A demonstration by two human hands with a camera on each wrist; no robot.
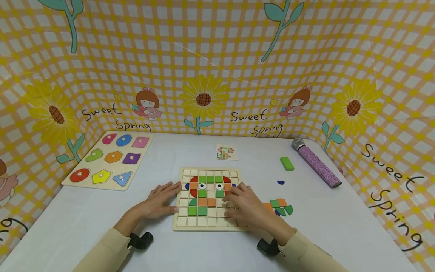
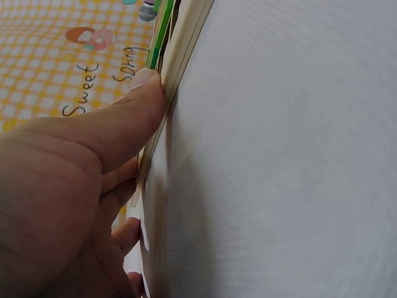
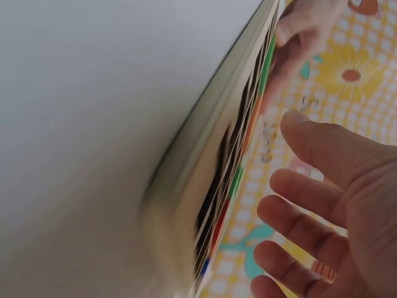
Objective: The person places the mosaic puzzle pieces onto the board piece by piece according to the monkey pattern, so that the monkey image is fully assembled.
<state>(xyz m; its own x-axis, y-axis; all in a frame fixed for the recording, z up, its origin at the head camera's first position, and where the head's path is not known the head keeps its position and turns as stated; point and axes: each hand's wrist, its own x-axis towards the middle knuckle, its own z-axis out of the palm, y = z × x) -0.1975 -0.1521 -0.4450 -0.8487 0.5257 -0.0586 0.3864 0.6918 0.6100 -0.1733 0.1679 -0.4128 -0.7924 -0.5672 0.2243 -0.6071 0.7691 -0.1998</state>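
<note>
A wooden grid board (image 1: 183, 223) lies on the white table, with several red, green, orange and blue pieces and two eye tiles set in its squares. My left hand (image 1: 156, 202) rests at the board's left edge, its thumb (image 2: 139, 105) and fingertips touching the side. Over the board's right part hovers my right hand (image 1: 246, 204), which covers some squares there. In the right wrist view the right hand's fingers (image 3: 298, 217) are loosely spread beside the board, with nothing between them. A green tile (image 1: 202, 210) sits in the lower left squares.
Loose pieces (image 1: 274, 203) lie right of the board, with a blue half-round piece (image 1: 280, 182) and a green block (image 1: 287, 163) farther back. A pattern card (image 1: 227, 152) stands behind the board. A shape puzzle (image 1: 98, 158) lies left, a glittery microphone (image 1: 317, 164) right.
</note>
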